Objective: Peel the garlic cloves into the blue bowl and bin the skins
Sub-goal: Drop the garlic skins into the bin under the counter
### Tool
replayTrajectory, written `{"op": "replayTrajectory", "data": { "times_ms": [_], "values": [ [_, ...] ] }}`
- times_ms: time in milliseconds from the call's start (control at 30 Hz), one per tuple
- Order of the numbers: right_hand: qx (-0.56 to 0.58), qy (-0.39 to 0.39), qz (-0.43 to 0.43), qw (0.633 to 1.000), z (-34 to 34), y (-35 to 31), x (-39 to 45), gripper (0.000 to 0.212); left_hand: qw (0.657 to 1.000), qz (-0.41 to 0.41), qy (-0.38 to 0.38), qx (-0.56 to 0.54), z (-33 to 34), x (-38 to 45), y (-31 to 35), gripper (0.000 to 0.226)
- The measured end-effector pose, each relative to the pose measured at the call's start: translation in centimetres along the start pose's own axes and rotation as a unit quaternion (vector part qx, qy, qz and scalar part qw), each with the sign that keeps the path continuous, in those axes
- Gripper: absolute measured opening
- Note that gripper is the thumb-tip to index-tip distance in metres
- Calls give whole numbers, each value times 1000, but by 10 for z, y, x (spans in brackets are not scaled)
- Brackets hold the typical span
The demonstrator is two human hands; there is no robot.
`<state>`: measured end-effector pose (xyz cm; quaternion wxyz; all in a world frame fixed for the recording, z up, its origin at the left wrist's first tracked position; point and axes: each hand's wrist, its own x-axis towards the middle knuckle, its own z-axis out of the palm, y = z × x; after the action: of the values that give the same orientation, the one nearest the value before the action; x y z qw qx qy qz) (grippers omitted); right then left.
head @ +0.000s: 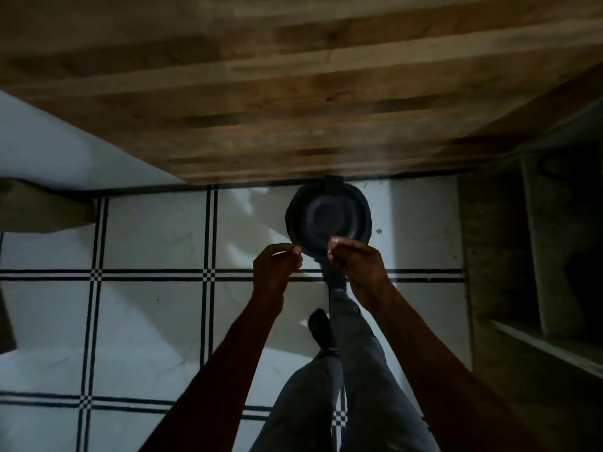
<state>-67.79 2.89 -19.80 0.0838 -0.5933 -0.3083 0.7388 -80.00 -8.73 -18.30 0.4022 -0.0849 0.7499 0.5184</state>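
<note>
Both hands hover over the open bin (328, 216) on the floor by the counter (261, 93); left hand (277, 265) and right hand (354, 261) have fingers bunched, probably pinching skins, too dim to confirm. Release directly above the opening so nothing drifts onto tiles

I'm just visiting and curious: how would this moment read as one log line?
stage: binning skins | left hand: fingers curled, beside bin | right hand: pinched over open pedal bin | foot on pedal | contents of hands: unclear
</note>
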Motion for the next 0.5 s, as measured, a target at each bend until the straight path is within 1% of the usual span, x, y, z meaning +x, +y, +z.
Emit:
{"op": "replayTrajectory", "data": {
  "times_ms": [67,167,233,333,367,433,500],
  "values": [
    [10,2,16,1000,3,10,23,35,1000,-17,11,-10,7,21,-13,13],
    [2,2,13,1000,4,25,53,6,999,-39,9,-22,18,54,-40,8],
    [-20,1,6,1000,7,35,73,16,998,-52,0,-26,24,73,-59,4],
    [6,-31,14,999,5,57,96,10,996,-84,28,-17,28,99,-87,10],
    [15,-35,14,999,4,66,106,12,995,-90,31,-12,29,110,-95,12],
    [43,-32,10,999,3,78,133,16,996,-83,22,-1,34,138,-111,16],
    [82,-36,20,996,5,90,166,13,998,-66,4,1,40,170,-129,17]
  ]
}}
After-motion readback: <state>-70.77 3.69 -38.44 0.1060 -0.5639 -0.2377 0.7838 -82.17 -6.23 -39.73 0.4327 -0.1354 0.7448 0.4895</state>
